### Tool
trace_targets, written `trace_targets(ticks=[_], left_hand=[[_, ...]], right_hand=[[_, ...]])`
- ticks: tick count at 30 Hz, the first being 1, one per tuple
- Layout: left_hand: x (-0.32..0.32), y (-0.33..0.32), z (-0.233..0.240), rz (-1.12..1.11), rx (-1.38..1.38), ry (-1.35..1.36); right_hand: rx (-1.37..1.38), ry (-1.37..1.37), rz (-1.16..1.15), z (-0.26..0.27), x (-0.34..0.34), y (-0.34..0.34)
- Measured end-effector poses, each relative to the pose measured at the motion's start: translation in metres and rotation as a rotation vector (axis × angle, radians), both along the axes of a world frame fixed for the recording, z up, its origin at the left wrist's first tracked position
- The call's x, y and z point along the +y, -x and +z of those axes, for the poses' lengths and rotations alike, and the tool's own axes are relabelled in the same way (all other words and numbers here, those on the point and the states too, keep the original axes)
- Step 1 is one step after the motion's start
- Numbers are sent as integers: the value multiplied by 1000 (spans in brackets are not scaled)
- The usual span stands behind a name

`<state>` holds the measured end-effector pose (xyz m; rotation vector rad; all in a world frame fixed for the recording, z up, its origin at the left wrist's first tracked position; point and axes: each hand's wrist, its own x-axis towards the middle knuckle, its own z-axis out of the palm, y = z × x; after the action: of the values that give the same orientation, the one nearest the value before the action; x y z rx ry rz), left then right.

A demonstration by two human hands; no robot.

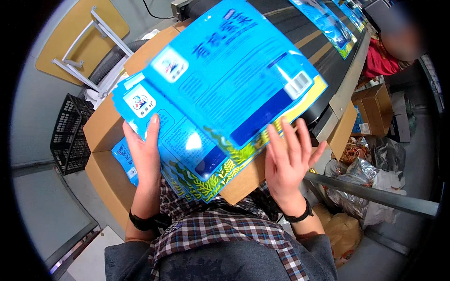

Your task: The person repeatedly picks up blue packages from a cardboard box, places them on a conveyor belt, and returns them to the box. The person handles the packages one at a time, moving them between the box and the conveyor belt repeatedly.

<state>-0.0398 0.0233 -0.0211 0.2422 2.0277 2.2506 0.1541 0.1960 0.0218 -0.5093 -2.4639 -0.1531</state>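
My left hand [142, 151] grips a fanned stack of blue printed plastic pouches [182, 154] by its left side, thumb on top. Over the stack lies a larger-looking blue pouch [239, 77], slightly blurred, with a yellow-green border and a barcode. By that pouch's lower right edge is my right hand [288, 158], its fingers spread; whether the fingertips touch the film is hard to tell. Beneath the stack stands an open cardboard box [109, 175], largely hidden. Another blue pouch [124, 159] shows inside it, left of my wrist.
A dark conveyor belt [309, 42] carries more blue pouches [327, 26] at the upper right. A person in a red garment [381, 59] is beside it. A metal bar [372, 195] juts in at right, near plastic bags [362, 182]. A black crate [72, 135] stands left.
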Motion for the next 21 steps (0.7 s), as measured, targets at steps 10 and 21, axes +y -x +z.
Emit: trace_targets(ticks=[10,21], left_hand=[[-10,3,-9,-63,3,48],[-21,0,-7,-16,-38,25]], right_hand=[[-29,379,481,-7,-16,-1],[471,1579,198,-3,-13,-27]])
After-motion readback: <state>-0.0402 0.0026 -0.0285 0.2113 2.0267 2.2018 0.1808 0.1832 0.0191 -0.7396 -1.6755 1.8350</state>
